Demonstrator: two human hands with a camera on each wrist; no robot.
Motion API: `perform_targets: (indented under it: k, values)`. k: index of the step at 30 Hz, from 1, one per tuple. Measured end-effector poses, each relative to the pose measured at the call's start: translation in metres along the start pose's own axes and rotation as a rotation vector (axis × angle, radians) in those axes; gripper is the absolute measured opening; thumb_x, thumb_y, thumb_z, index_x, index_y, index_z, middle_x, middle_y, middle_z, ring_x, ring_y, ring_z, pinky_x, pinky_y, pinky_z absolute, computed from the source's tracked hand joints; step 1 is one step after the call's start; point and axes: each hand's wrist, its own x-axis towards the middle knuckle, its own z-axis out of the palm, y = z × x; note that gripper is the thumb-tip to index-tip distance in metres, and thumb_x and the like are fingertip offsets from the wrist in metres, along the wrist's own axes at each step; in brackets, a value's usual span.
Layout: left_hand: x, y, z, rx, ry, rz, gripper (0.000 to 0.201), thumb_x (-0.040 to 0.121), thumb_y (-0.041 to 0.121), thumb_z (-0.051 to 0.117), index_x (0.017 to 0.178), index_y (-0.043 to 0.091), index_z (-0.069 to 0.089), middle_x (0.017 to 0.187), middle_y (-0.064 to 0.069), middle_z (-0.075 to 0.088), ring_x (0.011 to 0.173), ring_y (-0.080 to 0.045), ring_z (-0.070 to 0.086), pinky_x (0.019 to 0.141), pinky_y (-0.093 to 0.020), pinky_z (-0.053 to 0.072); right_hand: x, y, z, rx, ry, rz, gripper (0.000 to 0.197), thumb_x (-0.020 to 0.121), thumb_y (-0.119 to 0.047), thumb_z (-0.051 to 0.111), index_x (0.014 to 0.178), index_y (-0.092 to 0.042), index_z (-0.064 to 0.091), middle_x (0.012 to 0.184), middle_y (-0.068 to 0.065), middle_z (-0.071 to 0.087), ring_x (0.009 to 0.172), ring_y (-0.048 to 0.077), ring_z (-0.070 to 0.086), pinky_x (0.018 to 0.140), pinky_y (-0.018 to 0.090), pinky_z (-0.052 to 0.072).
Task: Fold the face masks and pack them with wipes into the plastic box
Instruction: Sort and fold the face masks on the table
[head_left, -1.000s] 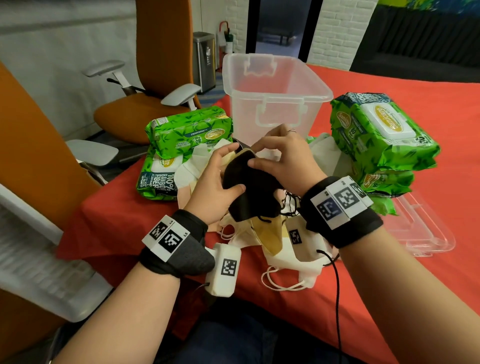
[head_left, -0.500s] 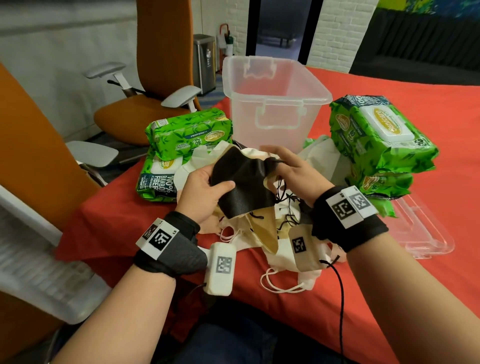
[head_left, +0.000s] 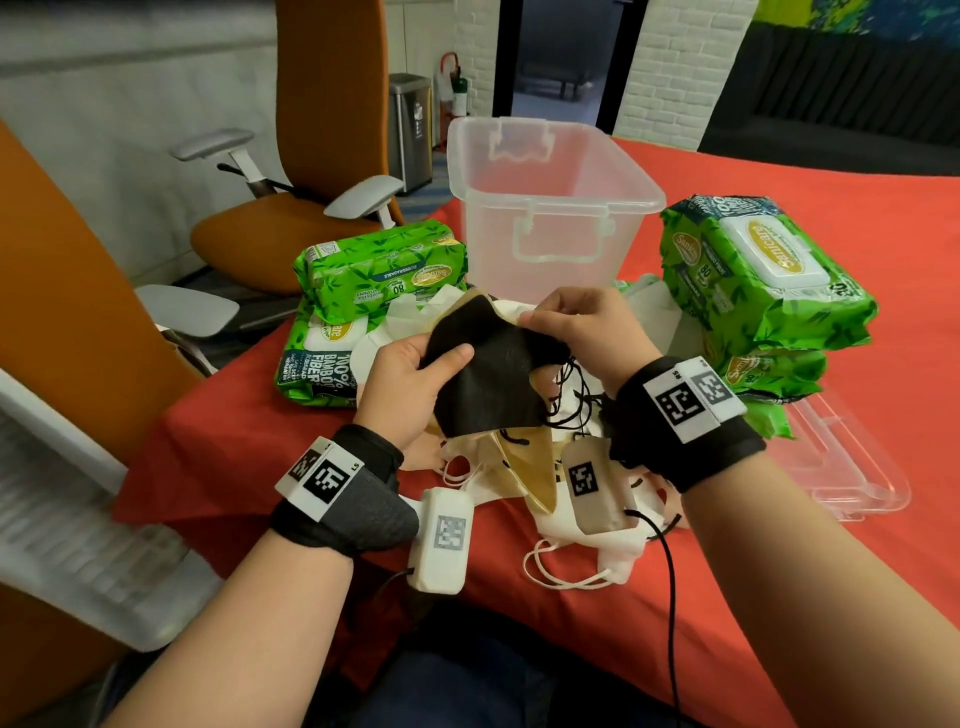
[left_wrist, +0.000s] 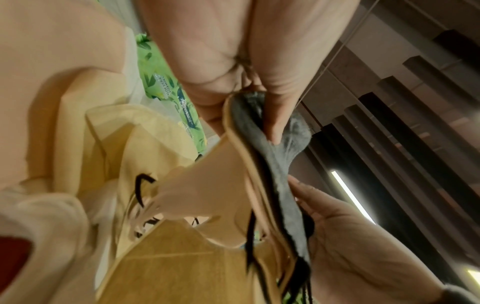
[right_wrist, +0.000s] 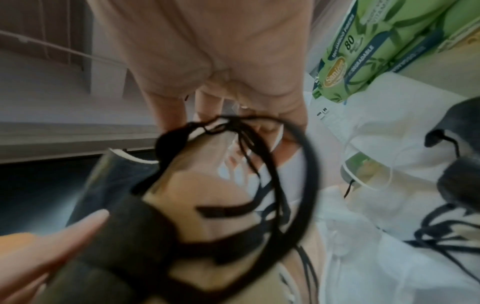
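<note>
Holding a black face mask (head_left: 488, 374) above the heap of white and tan masks (head_left: 524, 467), both hands work at its edges — the left hand (head_left: 410, 389) grips the mask's left side with the thumb pressed on top, while the right hand (head_left: 587, 327) pinches the upper right edge between curled fingers (head_left: 545, 317). Black ear loops (head_left: 571, 384) dangle below the right hand. The clear plastic box (head_left: 550, 208) stands open just beyond the hands on the red-covered desk (head_left: 831, 597) — green wipes packs are stacked to its left (head_left: 374, 270) and right (head_left: 753, 275), and a clear lid (head_left: 852, 467) lies flat at the right.
</note>
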Motion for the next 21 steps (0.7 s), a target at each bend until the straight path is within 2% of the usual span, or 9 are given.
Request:
perform_targets:
  k: [4,7,9,11,13,15,16,19,21]
  values:
    - [0.005,0.0,-0.005,-0.002,0.092,-0.003,0.02,0.088,0.009,0.059,0.083,0.024,0.07,0.08,0.009,0.072,0.09,-0.017,0.066,0.087,-0.035,0.051,0.006,-0.003,-0.012,0.121,0.235,-0.053,0.03,0.081,-0.012,0.067,0.056,-0.019,0.051,0.061,0.002,0.048,0.063,0.015,0.044,0.066,0.028,0.036]
    - [0.008,0.0,-0.007,0.027,0.134,0.007,0.018,0.088,0.008,0.059,0.086,0.023,0.069,0.085,0.005,0.071,0.091,-0.019,0.065,0.089,-0.037,0.051,0.009,-0.008,-0.021,0.036,0.45,-0.202,0.023,0.08,-0.028,0.064,0.061,-0.026,0.05,0.069,-0.004,0.052,0.072,0.013,0.047,0.072,0.031,0.04]
    - [0.008,0.001,-0.005,0.035,0.142,0.041,0.024,0.087,0.003,0.06,0.093,0.026,0.064,0.09,0.005,0.069,0.091,-0.016,0.065,0.09,-0.037,0.05,0.006,-0.015,-0.023,0.023,0.49,-0.336,0.018,0.08,-0.033,0.062,0.068,-0.022,0.053,0.071,-0.007,0.053,0.071,0.008,0.047,0.069,0.026,0.039]
    - [0.006,0.003,-0.003,0.024,0.139,0.087,0.04,0.084,-0.004,0.06,0.102,0.032,0.055,0.091,0.015,0.068,0.087,-0.006,0.064,0.087,-0.035,0.05,0.0,-0.023,-0.019,0.042,0.425,-0.437,0.017,0.083,-0.025,0.062,0.071,-0.018,0.053,0.066,-0.012,0.049,0.062,-0.003,0.043,0.061,0.017,0.036]
    - [0.005,0.002,-0.002,0.062,0.119,0.156,0.056,0.082,-0.006,0.062,0.112,0.038,0.046,0.098,0.026,0.064,0.085,0.006,0.062,0.085,-0.03,0.051,-0.006,-0.029,-0.012,0.078,0.259,-0.473,0.02,0.086,-0.016,0.061,0.07,-0.02,0.05,0.067,-0.011,0.049,0.061,-0.006,0.043,0.059,0.011,0.035]
    - [0.005,0.001,-0.002,0.123,0.113,0.216,0.056,0.079,-0.005,0.065,0.113,0.036,0.047,0.108,0.025,0.058,0.085,0.014,0.058,0.084,-0.023,0.048,-0.009,-0.031,-0.005,0.105,0.078,-0.443,0.021,0.087,-0.014,0.058,0.071,-0.022,0.048,0.07,-0.007,0.049,0.065,-0.003,0.043,0.062,0.013,0.035]
    - [0.005,0.001,-0.001,0.137,0.112,0.227,0.05,0.077,-0.002,0.066,0.108,0.034,0.051,0.105,0.021,0.059,0.084,0.014,0.057,0.083,-0.022,0.047,-0.009,-0.03,-0.002,0.085,0.01,-0.406,0.019,0.087,-0.016,0.057,0.072,-0.022,0.048,0.07,-0.005,0.048,0.067,0.002,0.044,0.063,0.016,0.035]
    - [0.004,0.006,0.002,0.105,0.112,0.112,0.027,0.08,0.004,0.062,0.086,0.03,0.065,0.084,0.018,0.067,0.082,0.0,0.059,0.083,-0.027,0.046,-0.006,-0.023,0.0,-0.099,-0.065,-0.273,0.016,0.09,-0.013,0.057,0.079,-0.02,0.048,0.073,-0.007,0.049,0.067,0.008,0.044,0.062,0.022,0.035]
    - [0.006,0.005,-0.001,-0.002,0.132,-0.024,0.023,0.086,0.01,0.053,0.08,0.024,0.07,0.083,0.008,0.07,0.092,-0.015,0.061,0.086,-0.033,0.047,-0.005,-0.016,0.0,-0.141,-0.036,-0.217,0.013,0.089,-0.011,0.058,0.083,-0.02,0.051,0.079,-0.003,0.054,0.072,0.013,0.049,0.064,0.024,0.037]
